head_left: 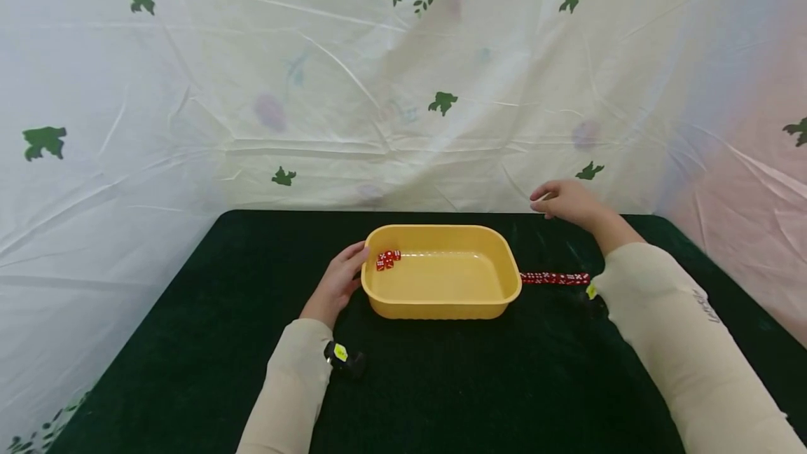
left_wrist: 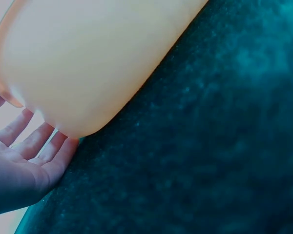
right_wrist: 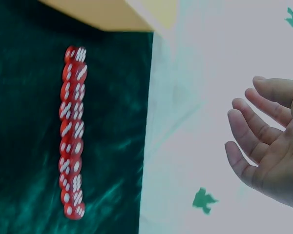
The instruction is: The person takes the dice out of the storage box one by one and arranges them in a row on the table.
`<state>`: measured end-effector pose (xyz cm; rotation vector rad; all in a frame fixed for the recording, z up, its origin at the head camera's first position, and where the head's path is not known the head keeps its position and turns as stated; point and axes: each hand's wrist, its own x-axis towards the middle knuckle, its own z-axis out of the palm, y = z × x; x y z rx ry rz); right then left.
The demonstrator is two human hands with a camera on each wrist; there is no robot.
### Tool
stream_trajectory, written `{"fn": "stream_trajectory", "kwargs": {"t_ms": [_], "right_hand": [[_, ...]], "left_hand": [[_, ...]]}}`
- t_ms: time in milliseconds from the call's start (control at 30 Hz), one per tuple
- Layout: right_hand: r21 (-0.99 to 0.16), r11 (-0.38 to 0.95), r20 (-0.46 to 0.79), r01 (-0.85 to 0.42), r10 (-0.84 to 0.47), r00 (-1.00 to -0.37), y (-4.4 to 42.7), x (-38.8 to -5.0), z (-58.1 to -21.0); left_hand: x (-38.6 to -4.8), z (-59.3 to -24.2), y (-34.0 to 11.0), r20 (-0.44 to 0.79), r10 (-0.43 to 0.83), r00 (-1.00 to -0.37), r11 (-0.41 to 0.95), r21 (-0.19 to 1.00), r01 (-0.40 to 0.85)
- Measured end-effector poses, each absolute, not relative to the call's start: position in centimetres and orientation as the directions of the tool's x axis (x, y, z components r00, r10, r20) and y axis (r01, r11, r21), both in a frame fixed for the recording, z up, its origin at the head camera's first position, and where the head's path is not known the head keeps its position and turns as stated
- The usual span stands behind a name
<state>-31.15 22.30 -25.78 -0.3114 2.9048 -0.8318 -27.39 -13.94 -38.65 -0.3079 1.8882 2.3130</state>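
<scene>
A yellow plastic tub (head_left: 441, 309) stands on the dark green cloth, several red dice (head_left: 388, 259) lying inside at its left end. My left hand (head_left: 339, 283) is at that end, its fingers touching the outer wall by the rim; in the left wrist view the fingers (left_wrist: 34, 141) look extended against the tub. To the right of the tub runs a straight row of red dice (head_left: 555, 278) with white pips. Raised beyond that row, my right hand (head_left: 570, 202) holds nothing, its fingers loosely bent and apart in the right wrist view.
Dark green cloth (head_left: 479, 384) covers the table. Behind it hangs a pale sheet (head_left: 353, 125) printed with green leaves and birds. The tub's right wall stands beside the near end of the dice row.
</scene>
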Motion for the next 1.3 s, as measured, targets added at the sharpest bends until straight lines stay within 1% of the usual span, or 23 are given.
{"fn": "stream_trajectory", "kwargs": {"t_ms": [167,333,700,900,1300], "right_hand": [[-0.562,0.801,-0.030,-0.207,-0.270,-0.962,19.9,-31.4,-25.2],[-0.604,0.762,-0.012,-0.232,-0.299,-0.954,17.8,-31.9,-25.5],[-0.662,0.697,0.021,-0.277,-0.351,-0.936,12.5,-32.8,-27.4],[-0.719,0.638,-0.005,-0.274,-0.399,-0.917,10.0,-32.4,-28.0],[-0.813,0.502,0.033,-0.295,-0.466,-0.884,6.9,-32.6,-31.2]], "left_hand": [[-27.4,-38.7,-14.0,-0.246,-0.022,-0.969,-0.203,0.950,-0.237],[-27.3,-38.7,-14.0,-0.244,-0.020,-0.970,-0.200,0.951,-0.235],[-27.2,-38.7,-14.1,-0.227,-0.004,-0.974,-0.198,0.955,-0.222],[-27.3,-38.7,-14.0,-0.227,-0.012,-0.974,-0.194,0.956,-0.221],[-27.2,-38.7,-14.0,-0.229,-0.013,-0.973,-0.199,0.954,-0.222]]}}
